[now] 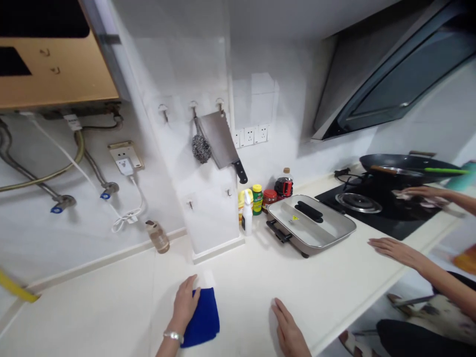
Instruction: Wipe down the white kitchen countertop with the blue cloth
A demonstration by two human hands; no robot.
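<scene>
My left hand [185,302], with a silver bracelet at the wrist, is on the counter at the left edge of a folded dark blue cloth [204,317]. Its fingers curl over the cloth's upper corner and the thumb lies on top. Lower down and to the right, my right hand [289,329] rests on the white counter [245,292] with its fingers stretched out, holding nothing. Beyond both hands stands a rectangular electric pan [312,220] with a glass lid and black handles.
Another person's hand [396,250] leans on the counter; their other hand holds a pale cloth [403,195] over the black cooktop [386,210]. A wok [394,161] sits behind. A spray bottle [247,218] and jars line the wall, below a hanging cleaver [219,139]. A small bottle [158,238] stands left.
</scene>
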